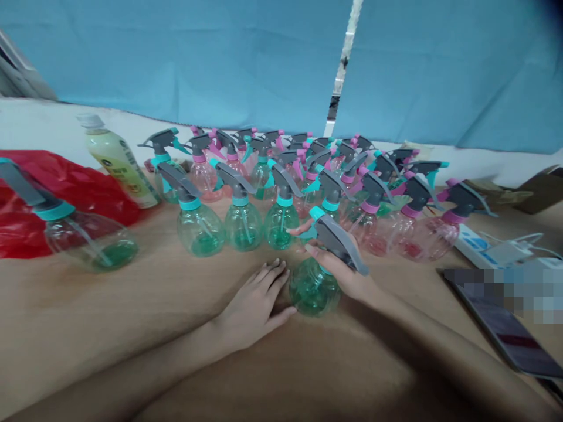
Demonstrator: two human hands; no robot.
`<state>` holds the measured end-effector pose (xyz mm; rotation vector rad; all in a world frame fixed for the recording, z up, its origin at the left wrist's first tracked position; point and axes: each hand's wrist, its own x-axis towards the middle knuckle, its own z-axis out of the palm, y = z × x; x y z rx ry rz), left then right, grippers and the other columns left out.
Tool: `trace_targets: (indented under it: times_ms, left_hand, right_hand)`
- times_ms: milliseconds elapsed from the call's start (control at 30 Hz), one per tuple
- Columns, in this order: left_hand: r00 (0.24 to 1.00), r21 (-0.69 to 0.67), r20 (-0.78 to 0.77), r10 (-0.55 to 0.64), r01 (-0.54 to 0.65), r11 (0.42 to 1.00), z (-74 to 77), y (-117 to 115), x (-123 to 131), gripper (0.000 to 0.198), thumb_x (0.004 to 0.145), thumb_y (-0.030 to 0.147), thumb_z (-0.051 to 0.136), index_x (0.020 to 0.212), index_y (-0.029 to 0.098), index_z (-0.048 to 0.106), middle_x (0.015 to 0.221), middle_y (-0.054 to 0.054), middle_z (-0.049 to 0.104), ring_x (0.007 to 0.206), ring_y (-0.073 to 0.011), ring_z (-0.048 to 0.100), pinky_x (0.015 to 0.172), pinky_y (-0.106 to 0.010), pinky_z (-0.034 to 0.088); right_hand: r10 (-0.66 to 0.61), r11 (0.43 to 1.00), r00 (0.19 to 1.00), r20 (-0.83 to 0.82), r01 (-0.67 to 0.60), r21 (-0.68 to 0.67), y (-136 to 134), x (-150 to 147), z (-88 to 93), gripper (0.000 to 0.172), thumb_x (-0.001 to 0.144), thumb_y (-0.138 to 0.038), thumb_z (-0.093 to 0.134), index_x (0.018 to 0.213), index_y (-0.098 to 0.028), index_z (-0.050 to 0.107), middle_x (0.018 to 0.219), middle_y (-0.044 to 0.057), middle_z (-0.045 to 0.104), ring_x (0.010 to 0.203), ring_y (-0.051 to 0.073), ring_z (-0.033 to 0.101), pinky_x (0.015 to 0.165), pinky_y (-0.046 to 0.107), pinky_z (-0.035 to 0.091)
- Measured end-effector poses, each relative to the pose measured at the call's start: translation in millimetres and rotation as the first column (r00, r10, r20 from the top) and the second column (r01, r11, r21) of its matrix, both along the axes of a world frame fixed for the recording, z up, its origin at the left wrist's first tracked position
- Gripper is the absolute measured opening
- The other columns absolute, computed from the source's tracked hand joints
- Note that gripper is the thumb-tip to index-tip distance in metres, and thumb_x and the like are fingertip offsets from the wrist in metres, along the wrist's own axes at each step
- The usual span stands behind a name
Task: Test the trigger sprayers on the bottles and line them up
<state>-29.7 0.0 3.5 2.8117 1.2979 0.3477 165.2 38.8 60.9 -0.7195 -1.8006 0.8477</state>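
My right hand (347, 275) is around the neck of a spray bottle (314, 290) with a round, green-tinted body, a turquoise collar and a grey trigger head. Its index finger reaches out to the left, and part of the grip is hidden behind the head. Just left of that bottle, my left hand (253, 313) lies on the table with fingers stretched out, holding nothing. Beyond both hands stands a row of similar bottles, among them a green-tinted spray bottle (244, 228) and a pink-collared spray bottle (411, 231).
More spray bottles crowd behind the front row. At left, another spray bottle (94, 240) appears tilted beside a red plastic bag (65, 181) and a yellow-labelled drink bottle (121, 167). A phone (497, 328) and a white power strip (492, 246) lie right. A blue cloth (220, 64) hangs behind.
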Motion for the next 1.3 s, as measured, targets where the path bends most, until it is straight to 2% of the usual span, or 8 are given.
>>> trace_targets:
  times_ms: [133,300,533,733,933,1133,1233,1300]
  left_hand:
    - [1.0,-0.005,-0.01,0.001,-0.001,1.0,1.3,0.0,0.0,0.063,0.094,0.051,0.041,0.136,0.004,0.039,0.141,-0.019,0.041,0.133,-0.0287,0.033,0.108,-0.044,0.029]
    - [1.0,0.003,0.016,-0.002,0.002,1.0,-0.1,0.2,-0.8,0.061,0.095,0.051,0.04,0.136,0.007,0.039,0.142,-0.019,0.041,0.134,-0.0293,0.032,0.107,-0.045,0.03]
    - [1.0,0.002,-0.012,0.001,-0.001,1.0,-0.6,0.8,-0.7,0.063,0.094,0.051,0.042,0.135,0.003,0.04,0.142,-0.019,0.041,0.133,-0.0292,0.033,0.108,-0.044,0.029]
    - [1.0,-0.002,-0.018,0.007,-0.007,1.0,0.4,-0.6,-0.6,0.064,0.094,0.052,0.042,0.135,0.003,0.04,0.142,-0.019,0.04,0.134,-0.0292,0.032,0.108,-0.044,0.029]
    - [1.0,0.004,-0.003,0.0,0.0,1.0,-0.8,-0.9,-2.1,0.064,0.094,0.052,0.042,0.135,0.003,0.04,0.142,-0.019,0.04,0.134,-0.0289,0.032,0.108,-0.044,0.029]
    - [1.0,-0.005,0.011,0.0,0.0,1.0,-0.7,-1.0,-1.4,0.065,0.094,0.053,0.041,0.136,0.004,0.039,0.142,-0.018,0.041,0.134,-0.0282,0.032,0.108,-0.044,0.029]
    - [1.0,-0.001,0.006,0.0,0.0,1.0,-1.0,-0.8,-1.2,0.064,0.094,0.052,0.041,0.136,0.004,0.039,0.142,-0.018,0.041,0.134,-0.028,0.032,0.108,-0.043,0.028]
    - [1.0,0.003,0.014,-0.004,0.004,1.0,-1.0,-0.8,-1.3,0.063,0.094,0.052,0.041,0.136,0.005,0.04,0.142,-0.017,0.042,0.134,-0.028,0.033,0.108,-0.044,0.029]
  right_hand:
    - [-0.014,1.0,1.0,0.002,0.014,0.023,-0.6,0.6,-0.9,0.032,0.084,-0.021,0.052,0.114,-0.031,0.058,0.077,-0.003,0.063,0.054,0.013,0.051,0.055,0.029,0.042]
    - [-0.03,0.999,0.999,0.036,0.029,0.018,-1.6,1.7,0.1,0.031,0.085,-0.023,0.051,0.113,-0.031,0.058,0.07,-0.003,0.06,0.052,0.014,0.05,0.053,0.029,0.041]
    - [-0.036,0.999,0.999,0.032,0.036,0.002,-2.0,-0.3,2.3,0.028,0.084,-0.025,0.052,0.11,-0.031,0.059,0.08,0.0,0.064,0.057,0.016,0.053,0.06,0.033,0.046]
    - [-0.006,1.0,1.0,-0.009,0.006,-0.028,-0.3,0.6,-1.3,0.029,0.083,-0.025,0.054,0.111,-0.031,0.059,0.065,-0.003,0.057,0.049,0.014,0.048,0.055,0.031,0.043]
    - [0.013,1.0,1.0,-0.022,-0.013,-0.028,0.9,0.3,-1.6,0.026,0.083,-0.025,0.054,0.108,-0.028,0.06,0.061,-0.005,0.053,0.047,0.013,0.045,0.055,0.03,0.042]
    - [0.025,0.999,0.999,-0.039,-0.026,-0.034,-0.3,1.3,1.9,0.023,0.083,-0.023,0.054,0.105,-0.028,0.059,0.067,-0.003,0.055,0.056,0.015,0.051,0.063,0.032,0.046]
    - [0.023,0.999,0.999,-0.049,-0.024,-0.027,-0.4,1.2,3.8,0.013,0.083,-0.026,0.055,0.095,-0.027,0.06,0.075,0.0,0.059,0.068,0.017,0.057,0.07,0.034,0.048]
    - [-0.013,0.999,0.999,-0.039,0.011,-0.041,-0.9,0.6,4.4,0.007,0.084,-0.03,0.056,0.088,-0.025,0.059,0.073,-0.001,0.058,0.068,0.017,0.057,0.072,0.034,0.048]
